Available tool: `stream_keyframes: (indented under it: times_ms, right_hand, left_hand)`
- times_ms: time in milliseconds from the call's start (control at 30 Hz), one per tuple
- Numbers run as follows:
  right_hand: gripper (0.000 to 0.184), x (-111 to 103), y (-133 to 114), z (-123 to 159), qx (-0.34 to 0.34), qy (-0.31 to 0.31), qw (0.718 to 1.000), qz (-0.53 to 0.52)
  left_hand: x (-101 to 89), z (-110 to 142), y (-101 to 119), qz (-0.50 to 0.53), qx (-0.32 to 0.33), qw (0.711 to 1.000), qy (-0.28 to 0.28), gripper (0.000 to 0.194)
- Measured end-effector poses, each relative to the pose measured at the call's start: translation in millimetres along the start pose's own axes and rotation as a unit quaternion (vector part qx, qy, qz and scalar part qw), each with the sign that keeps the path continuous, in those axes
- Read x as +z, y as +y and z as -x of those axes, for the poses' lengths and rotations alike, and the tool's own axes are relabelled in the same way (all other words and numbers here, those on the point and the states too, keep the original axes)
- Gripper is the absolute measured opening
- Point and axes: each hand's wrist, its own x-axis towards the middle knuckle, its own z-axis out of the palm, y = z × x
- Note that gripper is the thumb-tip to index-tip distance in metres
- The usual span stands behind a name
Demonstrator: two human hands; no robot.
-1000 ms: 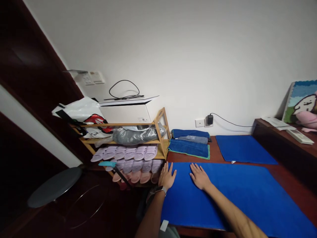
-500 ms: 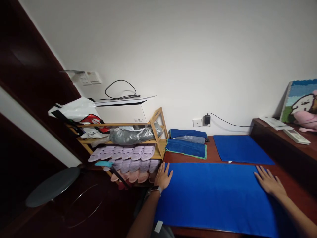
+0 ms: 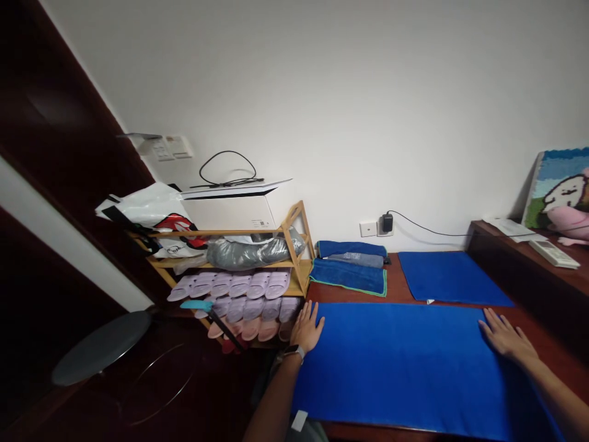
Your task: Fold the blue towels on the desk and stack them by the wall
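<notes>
A large bright blue towel [image 3: 405,368] lies spread flat on the reddish-brown table [image 3: 552,334], its front edge near the table's front and a white tag [image 3: 299,420] at its front left corner. My left hand [image 3: 307,326], a watch on its wrist, rests flat on the towel's far left corner with fingers apart. Across from it, my right hand [image 3: 508,336] lies on the far right corner, fingers spread. Behind lies a smaller blue cloth [image 3: 453,277]. Left of that are a blue cloth with green edging [image 3: 350,277] and a rolled blue and grey cloth [image 3: 354,253].
A wooden rack [image 3: 299,245] with several slippers [image 3: 239,284], a white box [image 3: 230,212] and a plastic bag [image 3: 161,205] stands left. A round stool [image 3: 103,347] is farther left. A remote [image 3: 553,253] and pink plush toy [image 3: 568,220] sit on the raised ledge.
The right hand has slid slightly to the right along the towel's edge. The left hand stays on its corner, and the whole view has shifted a little.
</notes>
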Motion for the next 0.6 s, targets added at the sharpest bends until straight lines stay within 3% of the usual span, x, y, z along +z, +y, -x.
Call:
stream_keyframes:
  times_ms: [100,167,267,367,433,533,600]
  right_hand:
    - [0.075,-12.8,-29.0,3.2,0.016,0.013,1.000,0.024]
    - [0.072,-20.4,-74.3,14.5,-0.015,0.042,0.998,0.040]
    - [0.071,-23.4,-175.8,48.2,-0.148,0.057,0.987,0.029]
    - [0.070,-15.0,-284.8,91.3,-0.288,0.013,0.957,-0.034]
    - [0.072,-6.7,-340.8,114.9,-0.350,-0.021,0.934,-0.067]
    - [0.072,3.6,-380.3,130.3,-0.376,-0.055,0.922,-0.079]
    - [0.072,7.0,-373.1,125.5,-0.360,-0.057,0.929,-0.068]
  left_hand:
    - [2.4,-0.2,-0.8,0.009,-0.005,1.000,0.003,0.066]
    - [3.2,0.0,-1.0,0.015,-0.008,1.000,0.006,0.065]
    - [2.6,0.9,-0.4,0.022,-0.009,1.000,0.006,0.065]
    - [1.6,1.7,0.2,0.028,-0.008,1.000,0.004,0.064]
    - [1.5,2.1,0.3,0.030,-0.010,0.999,-0.001,0.064]
    - [2.0,2.0,-0.3,0.031,-0.018,0.999,-0.006,0.065]
    - [2.4,1.7,-1.0,0.029,-0.020,0.999,-0.006,0.065]
